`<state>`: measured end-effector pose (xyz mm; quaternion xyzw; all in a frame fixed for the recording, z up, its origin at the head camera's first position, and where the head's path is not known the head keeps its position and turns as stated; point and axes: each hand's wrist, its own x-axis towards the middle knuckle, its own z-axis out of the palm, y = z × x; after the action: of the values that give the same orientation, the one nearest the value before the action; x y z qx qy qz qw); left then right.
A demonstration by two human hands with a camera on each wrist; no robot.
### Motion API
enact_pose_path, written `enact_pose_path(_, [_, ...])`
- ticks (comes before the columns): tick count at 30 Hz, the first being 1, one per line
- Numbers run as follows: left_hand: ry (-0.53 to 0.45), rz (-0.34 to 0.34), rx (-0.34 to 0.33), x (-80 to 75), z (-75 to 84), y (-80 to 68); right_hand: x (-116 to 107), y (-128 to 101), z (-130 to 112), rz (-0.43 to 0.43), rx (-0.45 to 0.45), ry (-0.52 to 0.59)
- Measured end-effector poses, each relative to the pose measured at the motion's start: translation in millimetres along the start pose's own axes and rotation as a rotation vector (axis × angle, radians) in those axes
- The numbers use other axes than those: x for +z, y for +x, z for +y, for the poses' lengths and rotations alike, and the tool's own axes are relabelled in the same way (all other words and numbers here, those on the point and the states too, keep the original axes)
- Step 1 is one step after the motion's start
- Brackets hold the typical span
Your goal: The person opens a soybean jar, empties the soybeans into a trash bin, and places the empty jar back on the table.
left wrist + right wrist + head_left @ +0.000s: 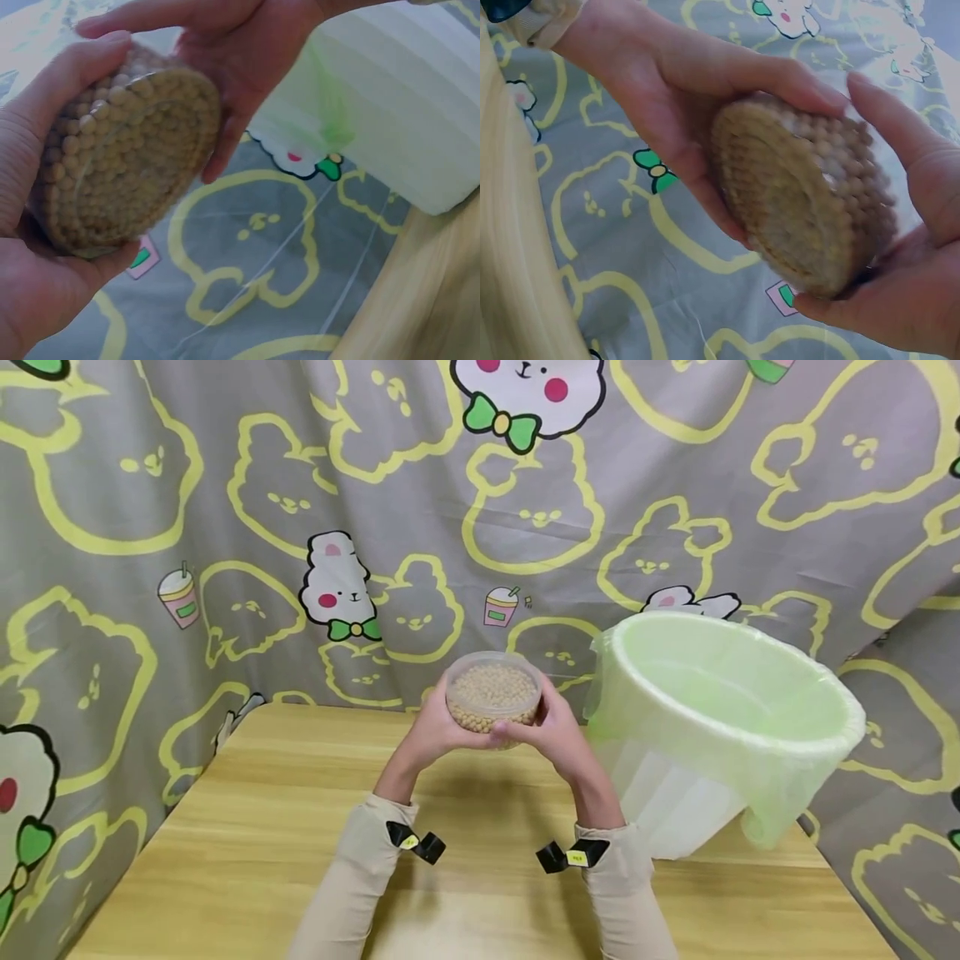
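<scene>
Both hands hold a round clear plastic tub (493, 693) of small beige beans above the far part of the table. My left hand (442, 720) grips its left side and my right hand (553, 727) its right side, with the thumbs meeting across the near side. Through the clear base of the tub (139, 157), the left wrist view shows beans packed against the bottom. In the right wrist view the same tub (795, 195) is tilted between the curled fingers of the two hands. A translucent lid or rim tops it in the head view.
A large white bin (667, 802) lined with a pale green bag (795, 777) stands at the right of the wooden table (247, 827), leaning in this view. Behind the table hangs a grey curtain (420, 510) with cartoon prints. Each sleeve carries a black wrist camera (429, 847).
</scene>
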<state>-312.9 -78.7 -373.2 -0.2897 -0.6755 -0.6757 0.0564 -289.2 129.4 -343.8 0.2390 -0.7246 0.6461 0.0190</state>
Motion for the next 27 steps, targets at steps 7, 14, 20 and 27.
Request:
enact_pose_path(7, [0.136,0.09,0.041,9.9,3.1,11.4,14.2,8.8,-7.9,0.251,-0.014,-0.066])
enact_pose_path(14, [0.186,0.096,0.019,14.0,4.5,9.9,20.0,8.1,-4.8,0.358,-0.048,-0.124])
enact_pose_path(20, [0.192,0.081,0.02,14.3,0.3,5.9,19.5,4.5,-3.8,0.353,-0.052,-0.158])
enact_pose_path(27, [0.218,0.055,0.037,13.5,-1.5,-0.1,15.8,-1.2,-4.8,0.315,-0.07,-0.18])
